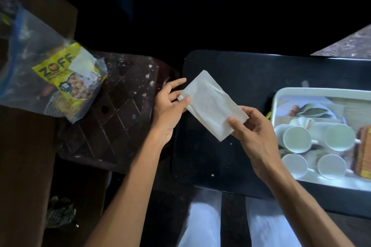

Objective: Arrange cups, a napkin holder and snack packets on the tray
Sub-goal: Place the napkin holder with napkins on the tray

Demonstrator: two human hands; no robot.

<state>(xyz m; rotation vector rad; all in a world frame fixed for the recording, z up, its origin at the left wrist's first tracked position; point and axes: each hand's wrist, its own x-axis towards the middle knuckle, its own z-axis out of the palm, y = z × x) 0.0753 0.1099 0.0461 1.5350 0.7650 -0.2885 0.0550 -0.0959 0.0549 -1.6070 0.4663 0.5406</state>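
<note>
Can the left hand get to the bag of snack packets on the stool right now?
Probably yes once freed: nothing lies between the left hand and the bag of snack packets, but it pinches the napkin with the right hand.

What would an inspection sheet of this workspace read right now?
Surface: black table, white tray on its right part.
Job's things: four cups in the tray; napkin held above the table; snack packets in a clear bag on the brown stool, left.
Clutter: striped cloth low left.
Grippers: left hand and right hand each pinch an end of the napkin.
Cables: nothing seen.
Surroundings: dark; pale trousers below.
</note>
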